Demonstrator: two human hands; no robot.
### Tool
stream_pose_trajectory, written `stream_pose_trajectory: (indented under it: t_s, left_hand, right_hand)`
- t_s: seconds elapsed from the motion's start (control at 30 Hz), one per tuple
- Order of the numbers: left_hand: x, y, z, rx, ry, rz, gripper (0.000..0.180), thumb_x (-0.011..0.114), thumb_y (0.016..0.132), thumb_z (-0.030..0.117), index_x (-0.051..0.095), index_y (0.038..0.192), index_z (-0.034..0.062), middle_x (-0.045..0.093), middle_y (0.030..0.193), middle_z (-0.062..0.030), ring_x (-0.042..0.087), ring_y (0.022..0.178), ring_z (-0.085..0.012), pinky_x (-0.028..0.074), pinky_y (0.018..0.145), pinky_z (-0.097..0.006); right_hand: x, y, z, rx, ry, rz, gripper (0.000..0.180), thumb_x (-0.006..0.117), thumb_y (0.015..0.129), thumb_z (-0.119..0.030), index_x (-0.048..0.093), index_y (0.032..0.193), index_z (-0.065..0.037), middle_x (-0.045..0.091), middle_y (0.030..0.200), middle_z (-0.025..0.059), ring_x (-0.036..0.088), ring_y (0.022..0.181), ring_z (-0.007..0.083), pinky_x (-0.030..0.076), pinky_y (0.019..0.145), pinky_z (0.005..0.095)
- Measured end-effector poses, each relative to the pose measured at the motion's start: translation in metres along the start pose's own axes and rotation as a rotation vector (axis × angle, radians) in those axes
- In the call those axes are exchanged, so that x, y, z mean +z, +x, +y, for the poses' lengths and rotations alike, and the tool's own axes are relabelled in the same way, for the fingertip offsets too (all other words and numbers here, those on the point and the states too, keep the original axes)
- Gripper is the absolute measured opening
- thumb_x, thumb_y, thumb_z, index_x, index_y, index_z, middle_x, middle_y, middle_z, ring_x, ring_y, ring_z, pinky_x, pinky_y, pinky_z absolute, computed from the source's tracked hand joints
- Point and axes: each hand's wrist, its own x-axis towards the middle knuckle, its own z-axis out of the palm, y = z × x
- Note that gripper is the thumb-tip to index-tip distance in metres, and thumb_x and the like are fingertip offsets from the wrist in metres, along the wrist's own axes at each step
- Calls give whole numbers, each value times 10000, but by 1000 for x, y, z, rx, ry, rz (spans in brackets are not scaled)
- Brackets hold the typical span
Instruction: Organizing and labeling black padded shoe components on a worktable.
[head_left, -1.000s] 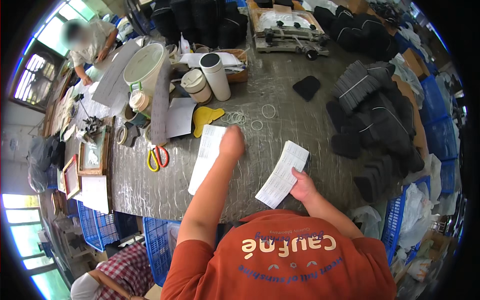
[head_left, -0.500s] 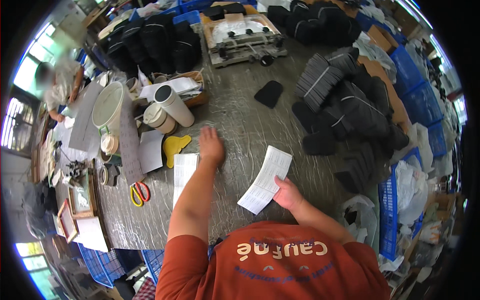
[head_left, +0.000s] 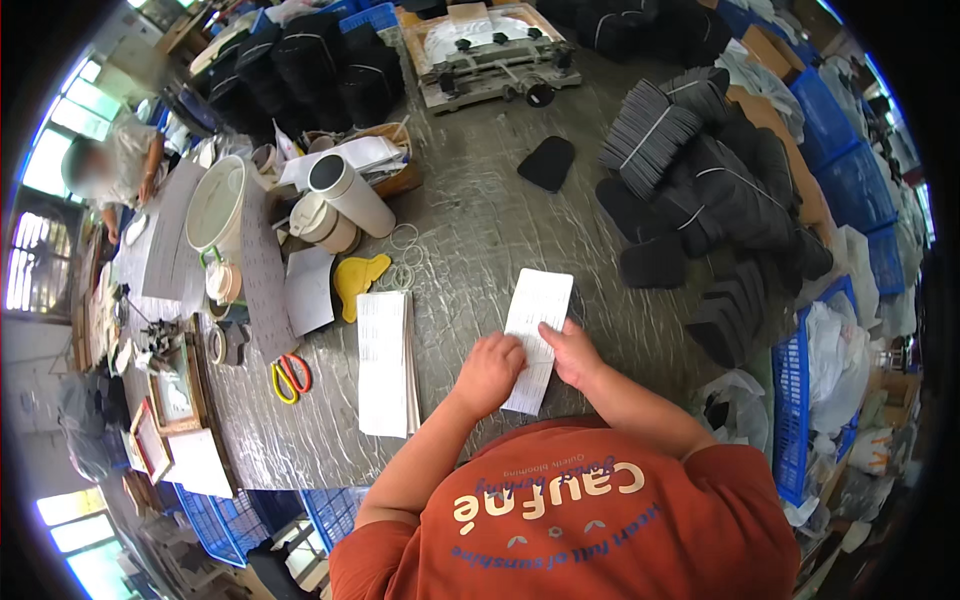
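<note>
My right hand (head_left: pixel 573 353) grips a narrow stack of white printed paper slips (head_left: pixel 540 302) by its right edge, thumb on top. At the left edge of the slips, my left hand (head_left: pixel 492 373) is closed, its fingertips against the paper. What those curled fingers hold is hidden. A second, longer pile of printed slips (head_left: pixel 383 365) lies flat on the table to the left. Beyond that pile are several loose thin pale rings, like rubber bands (head_left: pixel 403 262), beside a yellow flat cutout (head_left: pixel 358 280).
Red-and-yellow-handled scissors (head_left: pixel 291 377) lie left. A white tumbler (head_left: pixel 352 196), a lidded cup (head_left: pixel 322 224) and a bucket (head_left: pixel 216 205) stand behind. Bundled black pads (head_left: pixel 715 190) fill the right side. A metal clamp frame (head_left: pixel 490 55) sits far back. Another person (head_left: pixel 130 165) is at far left.
My left hand has come back from the spot by the tumbler to the slips in my right hand, uncovering the loose rings. The held slips now stand more upright in view.
</note>
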Motion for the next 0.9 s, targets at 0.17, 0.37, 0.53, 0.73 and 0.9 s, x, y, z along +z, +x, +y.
stream_pose_trajectory:
  t_s: [0.17, 0.37, 0.53, 0.73, 0.9]
  left_hand:
    - [11, -45, -2, -60, 57, -319, 81, 519, 801, 87, 514, 870, 45, 596, 906, -157, 582, 890, -349, 467, 779, -443]
    - [-21, -24, -52, -528, 133, -183, 142, 520, 816, 55, 536, 954, 24, 599, 1005, -210, 613, 853, -375, 508, 734, -442]
    - [-45, 17, -45, -483, -360, 155, 265, 580, 867, 174, 605, 1061, -5, 599, 1088, -209, 614, 897, -364, 502, 748, -394]
    - [-4, -7, -19, -751, -1075, -291, 181, 625, 863, 134, 641, 968, -12, 647, 820, -36, 591, 707, -98, 476, 615, -250]
    - [17, -39, -17, -826, -1109, -208, 159, 630, 861, 129, 642, 931, -13, 622, 768, -20, 548, 634, -67, 447, 554, -228]
  right_hand:
    - [-22, 19, -32, -280, 46, 132, 284, 481, 937, -71, 466, 1208, 14, 574, 1143, 128, 586, 1024, 241, 478, 891, 382]
    - [-32, 4, -74, -395, 154, 177, 339, 412, 961, -66, 377, 1293, -12, 522, 1222, 158, 526, 1136, 299, 456, 963, 462]
    - [5, -33, -30, -149, 237, -60, 359, 494, 934, -88, 427, 1282, -35, 537, 1223, 125, 531, 1132, 286, 431, 982, 447]
    - [-2, -37, 16, 3, 74, -90, 364, 492, 907, -22, 453, 1269, -35, 534, 1241, 119, 516, 1155, 279, 398, 1003, 448]
    - [-10, -39, 22, 15, 138, -94, 352, 518, 878, 24, 491, 1226, -20, 567, 1200, 116, 546, 1117, 262, 431, 964, 413]
